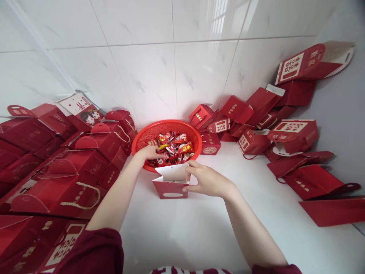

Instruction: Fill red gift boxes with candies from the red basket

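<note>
A red plastic basket (137,141) holds a heap of wrapped candies (172,147) in red and gold wrappers. My left hand (151,153) reaches over its near left rim, fingers stretched out and touching the candies. No candy is clearly held in it. Just in front of the basket stands an upright red gift box (173,189) with a white inside, its top open. My right hand (209,179) grips the box's right side, fingers at the upper edge and thumb on the near face. What lies inside the box is hidden.
Stacked red gift boxes (82,179), some with rope handles, crowd the left side. More red boxes (256,142) lie piled at odd angles along the right. A white tiled wall (142,72) rises behind the basket. The white surface (171,232) extends towards me.
</note>
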A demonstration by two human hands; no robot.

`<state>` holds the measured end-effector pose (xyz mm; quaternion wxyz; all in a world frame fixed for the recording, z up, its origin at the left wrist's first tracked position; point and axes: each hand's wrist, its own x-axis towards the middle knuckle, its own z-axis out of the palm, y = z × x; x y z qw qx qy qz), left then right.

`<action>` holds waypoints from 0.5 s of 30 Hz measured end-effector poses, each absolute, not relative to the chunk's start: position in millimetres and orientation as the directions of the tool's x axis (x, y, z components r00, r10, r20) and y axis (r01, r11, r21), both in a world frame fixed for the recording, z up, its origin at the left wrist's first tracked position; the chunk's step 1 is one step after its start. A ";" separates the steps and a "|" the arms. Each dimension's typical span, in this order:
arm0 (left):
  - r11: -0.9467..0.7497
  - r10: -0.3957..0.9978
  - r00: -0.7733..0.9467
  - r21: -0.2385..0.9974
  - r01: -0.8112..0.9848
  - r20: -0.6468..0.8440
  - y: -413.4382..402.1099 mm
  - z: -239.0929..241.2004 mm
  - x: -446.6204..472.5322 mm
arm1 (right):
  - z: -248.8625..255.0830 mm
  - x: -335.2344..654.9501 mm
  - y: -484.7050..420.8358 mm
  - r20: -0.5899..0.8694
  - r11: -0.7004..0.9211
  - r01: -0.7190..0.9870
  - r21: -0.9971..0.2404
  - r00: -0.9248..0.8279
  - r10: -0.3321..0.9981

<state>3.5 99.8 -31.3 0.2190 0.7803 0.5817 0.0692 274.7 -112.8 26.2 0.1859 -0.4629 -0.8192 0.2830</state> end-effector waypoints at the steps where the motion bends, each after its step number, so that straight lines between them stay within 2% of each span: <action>1: -0.215 0.944 0.295 0.405 0.889 -0.147 99.9 -30.8 3.0 | 25.9 274.7 -112.7 0.043 0.412 0.652 -0.636 -0.503 0.863; 7: -0.151 0.986 0.166 0.398 0.905 -0.002 105.9 -29.2 -2.4 | 26.4 274.9 -113.2 0.041 0.412 0.652 -0.637 -0.505 0.862; 15: -0.167 0.968 0.241 0.526 0.834 -0.075 112.4 -31.5 -3.6 | 26.7 274.6 -112.6 0.048 0.418 0.652 -0.633 -0.506 0.861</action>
